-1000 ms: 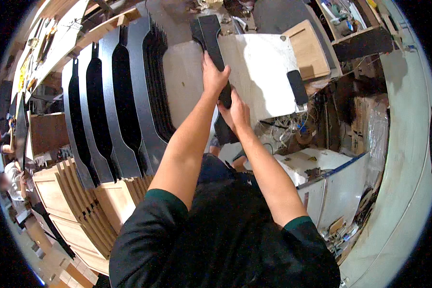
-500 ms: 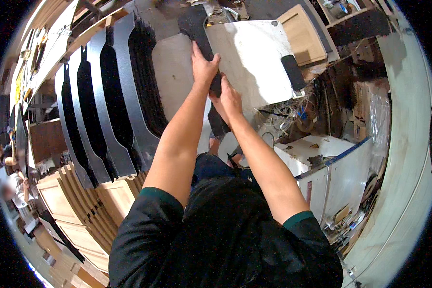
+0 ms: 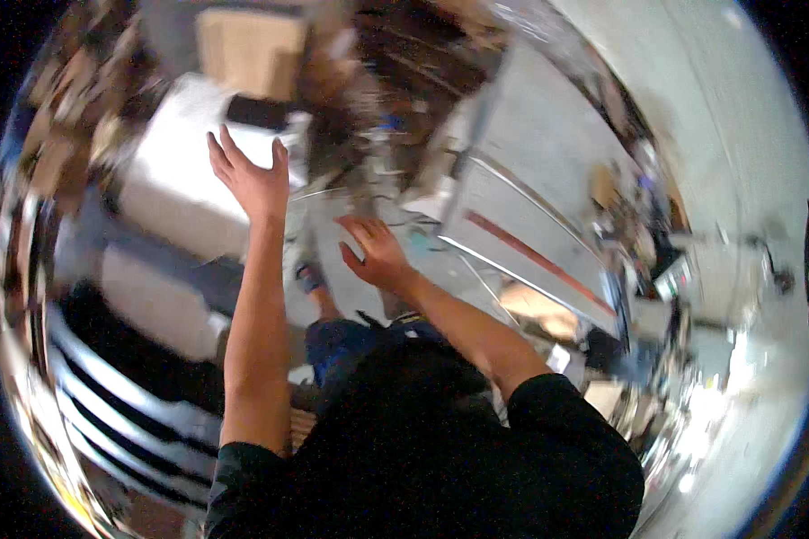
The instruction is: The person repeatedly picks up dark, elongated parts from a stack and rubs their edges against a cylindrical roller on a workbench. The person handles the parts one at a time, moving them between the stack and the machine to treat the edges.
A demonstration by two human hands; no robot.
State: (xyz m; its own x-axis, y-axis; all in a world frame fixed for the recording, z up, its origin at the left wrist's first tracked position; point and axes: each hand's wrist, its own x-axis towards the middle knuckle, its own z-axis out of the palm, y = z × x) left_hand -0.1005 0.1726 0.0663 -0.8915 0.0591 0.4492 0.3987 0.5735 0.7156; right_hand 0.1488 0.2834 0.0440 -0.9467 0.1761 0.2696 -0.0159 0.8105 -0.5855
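My left hand reaches out over the near edge of a white tabletop, its fingers spread and holding nothing. Just beyond its fingertips lies a small black block. My right hand hovers above the floor, bare, with the thumb apart from the fingers. A long dark board rests along the table to the left of my left forearm, touched by neither hand. Motion blurs much of the picture.
Black curved panels stand in a row at the lower left. A light wooden panel lies past the table. On the right stands a large white cabinet-like box, with clutter along the pale wall and loose wires by the table.
Both hands have let go of the long dark board and come apart. My view has swung to the right, so the table and black panels now appear farther left.
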